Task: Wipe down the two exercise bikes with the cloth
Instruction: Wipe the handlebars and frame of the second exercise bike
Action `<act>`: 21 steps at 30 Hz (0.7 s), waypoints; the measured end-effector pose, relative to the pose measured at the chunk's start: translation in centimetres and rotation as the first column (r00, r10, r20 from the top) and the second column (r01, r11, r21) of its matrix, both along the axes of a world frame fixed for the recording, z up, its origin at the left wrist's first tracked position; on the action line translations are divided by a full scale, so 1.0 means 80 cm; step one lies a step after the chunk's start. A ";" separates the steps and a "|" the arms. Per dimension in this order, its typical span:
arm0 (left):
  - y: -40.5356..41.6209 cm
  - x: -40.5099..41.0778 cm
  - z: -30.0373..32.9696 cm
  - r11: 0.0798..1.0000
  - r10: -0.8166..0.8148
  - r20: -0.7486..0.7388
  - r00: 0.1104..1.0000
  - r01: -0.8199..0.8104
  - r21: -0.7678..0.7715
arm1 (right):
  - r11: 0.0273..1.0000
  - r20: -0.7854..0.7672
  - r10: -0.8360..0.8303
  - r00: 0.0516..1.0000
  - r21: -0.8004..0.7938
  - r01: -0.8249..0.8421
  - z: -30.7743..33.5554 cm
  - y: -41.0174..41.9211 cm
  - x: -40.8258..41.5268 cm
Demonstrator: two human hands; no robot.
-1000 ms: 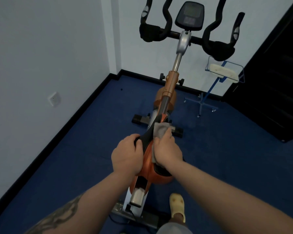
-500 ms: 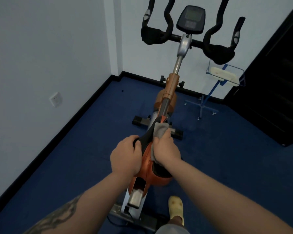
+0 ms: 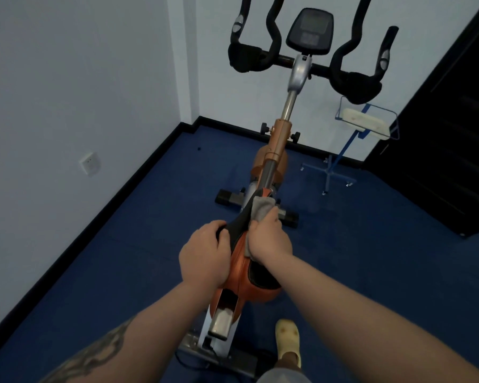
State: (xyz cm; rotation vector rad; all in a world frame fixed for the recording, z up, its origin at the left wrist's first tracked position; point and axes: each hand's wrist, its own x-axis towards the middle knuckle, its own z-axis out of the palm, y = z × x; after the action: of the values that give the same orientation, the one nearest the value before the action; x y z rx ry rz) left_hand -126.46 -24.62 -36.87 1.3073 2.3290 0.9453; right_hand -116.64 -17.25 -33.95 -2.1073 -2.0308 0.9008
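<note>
Fingers (image 3: 271, 217) pinch cloth (image 3: 262, 209); saddle (image 3: 239, 261) nose points toward handlebars (image 3: 310, 62).

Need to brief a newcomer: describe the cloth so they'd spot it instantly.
Start at the orange exercise bike mid-room and follow its frame down to the black saddle. The grey cloth lies bunched on the saddle's nose, gripped by the right hand, the only pale fabric there.

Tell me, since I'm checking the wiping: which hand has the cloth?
The right hand grips the grey cloth against the right side of the saddle. The left hand holds only the saddle's left side, with no cloth under it.
</note>
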 end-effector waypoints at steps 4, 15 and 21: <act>-0.002 0.002 0.000 1.000 -0.006 0.001 1.000 0.006 0.002 | 0.997 -0.013 0.039 0.999 0.063 -0.038 -0.005 -0.021 0.013; -0.001 0.001 0.002 1.000 -0.011 0.013 1.000 0.012 -0.004 | 0.999 -0.028 -0.024 0.999 0.023 0.025 0.000 0.000 0.003; -0.001 0.001 0.001 1.000 0.001 -0.001 1.000 -0.001 0.016 | 0.971 0.028 0.090 0.996 0.221 -0.094 -0.013 -0.062 0.026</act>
State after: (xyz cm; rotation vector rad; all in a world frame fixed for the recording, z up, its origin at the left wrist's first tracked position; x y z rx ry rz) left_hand -126.35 -24.70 -36.79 1.3131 2.3282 0.9653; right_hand -114.56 -22.21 -35.00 -1.9248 -2.1412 0.6318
